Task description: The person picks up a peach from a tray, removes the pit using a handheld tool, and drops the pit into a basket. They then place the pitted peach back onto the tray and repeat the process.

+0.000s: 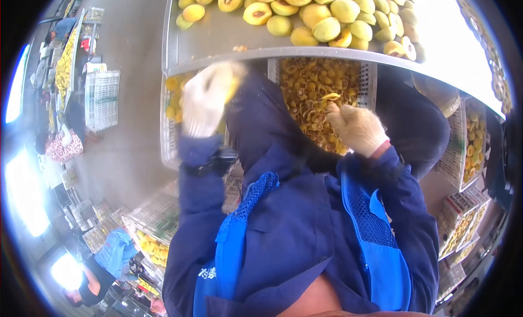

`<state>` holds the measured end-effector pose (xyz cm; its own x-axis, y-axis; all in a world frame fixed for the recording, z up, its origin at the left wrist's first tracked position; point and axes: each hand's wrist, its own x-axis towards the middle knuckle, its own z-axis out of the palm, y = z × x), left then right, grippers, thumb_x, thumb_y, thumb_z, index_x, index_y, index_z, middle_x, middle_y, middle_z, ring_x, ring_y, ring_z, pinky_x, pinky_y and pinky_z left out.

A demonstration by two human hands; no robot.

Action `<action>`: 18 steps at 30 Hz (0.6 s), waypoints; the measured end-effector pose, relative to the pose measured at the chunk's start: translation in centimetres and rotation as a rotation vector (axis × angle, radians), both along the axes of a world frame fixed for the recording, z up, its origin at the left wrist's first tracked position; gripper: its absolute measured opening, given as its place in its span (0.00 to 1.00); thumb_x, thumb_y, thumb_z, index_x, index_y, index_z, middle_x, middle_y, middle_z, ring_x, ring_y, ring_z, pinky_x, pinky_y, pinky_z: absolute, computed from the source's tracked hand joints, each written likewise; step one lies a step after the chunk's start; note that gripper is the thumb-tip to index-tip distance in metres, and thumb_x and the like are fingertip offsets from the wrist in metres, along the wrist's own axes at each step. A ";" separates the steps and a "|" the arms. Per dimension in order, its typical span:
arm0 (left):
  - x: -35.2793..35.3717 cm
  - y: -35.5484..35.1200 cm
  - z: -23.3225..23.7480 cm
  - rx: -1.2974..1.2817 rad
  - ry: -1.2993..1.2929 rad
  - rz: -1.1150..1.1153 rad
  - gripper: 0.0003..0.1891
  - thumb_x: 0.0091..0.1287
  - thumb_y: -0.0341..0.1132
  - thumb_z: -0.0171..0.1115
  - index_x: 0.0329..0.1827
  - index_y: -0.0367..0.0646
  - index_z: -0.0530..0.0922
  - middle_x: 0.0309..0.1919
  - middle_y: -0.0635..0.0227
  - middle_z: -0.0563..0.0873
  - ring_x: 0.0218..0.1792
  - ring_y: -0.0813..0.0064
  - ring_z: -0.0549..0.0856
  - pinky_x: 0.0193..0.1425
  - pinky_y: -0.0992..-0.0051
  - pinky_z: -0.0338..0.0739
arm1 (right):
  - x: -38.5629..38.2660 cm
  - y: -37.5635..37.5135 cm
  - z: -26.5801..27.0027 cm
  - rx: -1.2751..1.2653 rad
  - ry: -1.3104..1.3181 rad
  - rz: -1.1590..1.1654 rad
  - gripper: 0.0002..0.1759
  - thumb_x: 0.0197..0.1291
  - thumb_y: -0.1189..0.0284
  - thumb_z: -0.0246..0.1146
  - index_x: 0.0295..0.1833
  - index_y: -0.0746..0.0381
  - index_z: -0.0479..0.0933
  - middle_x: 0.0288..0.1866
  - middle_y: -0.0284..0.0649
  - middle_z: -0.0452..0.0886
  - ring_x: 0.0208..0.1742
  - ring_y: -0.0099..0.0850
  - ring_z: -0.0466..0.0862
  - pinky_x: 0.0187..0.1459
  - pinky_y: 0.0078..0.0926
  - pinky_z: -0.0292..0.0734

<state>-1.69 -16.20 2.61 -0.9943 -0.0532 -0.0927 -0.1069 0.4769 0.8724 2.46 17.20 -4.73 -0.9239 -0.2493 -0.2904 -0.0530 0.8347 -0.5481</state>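
My left hand (210, 99), in a whitish glove, is smeared by motion over the left crate (170, 137), which holds yellow fruit. A yellow patch shows at its blurred fingers; I cannot tell whether they grip it. My right hand (357, 127), also gloved, is closed in a pinch, with a small yellow fruit piece (330, 97) sticking up from its fingertips. Below it, between my knees, a white crate (368, 85) is filled with small yellow-brown fruit scraps (313, 104). Above both hands, halved peaches (327, 29), some with brown centres showing, lie on a metal table (234, 36).
The table's raised metal edge (283, 51) runs across above my knees. Crates of fruit (471, 145) stand at the right, with stacked crates (463, 219) below them. More crates (158, 213) are at the lower left. Other people work at the far left, one in light blue (115, 251).
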 end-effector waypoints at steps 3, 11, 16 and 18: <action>-2.6 -4.3 0.6 -0.720 0.077 0.028 0.16 0.77 0.39 0.70 0.59 0.39 0.92 0.54 0.54 0.96 0.57 0.63 0.95 0.65 0.65 0.86 | -1.4 1.6 -0.5 -0.273 -0.114 -0.172 0.31 0.86 0.49 0.59 0.39 0.65 0.86 0.31 0.59 0.87 0.38 0.61 0.90 0.42 0.56 0.82; -18.6 4.0 -8.5 -0.731 0.048 0.036 0.33 0.70 0.55 0.73 0.72 0.41 0.85 0.59 0.49 0.93 0.61 0.54 0.92 0.66 0.60 0.85 | -1.1 -0.8 1.9 -0.474 0.045 -0.122 0.23 0.85 0.54 0.62 0.56 0.64 0.89 0.39 0.59 0.90 0.44 0.58 0.91 0.46 0.49 0.85; -15.9 1.6 -8.7 0.327 -0.066 -0.023 0.13 0.80 0.38 0.64 0.55 0.37 0.89 0.45 0.57 0.94 0.46 0.62 0.93 0.48 0.64 0.89 | -1.5 -0.9 1.6 -0.674 -0.348 -0.292 0.28 0.86 0.48 0.61 0.44 0.63 0.87 0.23 0.32 0.79 0.25 0.23 0.78 0.28 0.28 0.71; -12.4 3.5 -6.1 0.686 -0.060 0.017 0.12 0.81 0.34 0.61 0.57 0.34 0.84 0.49 0.54 0.91 0.46 0.57 0.93 0.47 0.61 0.90 | -2.5 -1.9 6.2 -0.947 -0.569 -0.409 0.29 0.86 0.46 0.62 0.41 0.61 0.85 0.24 0.25 0.75 0.24 0.14 0.71 0.26 0.22 0.64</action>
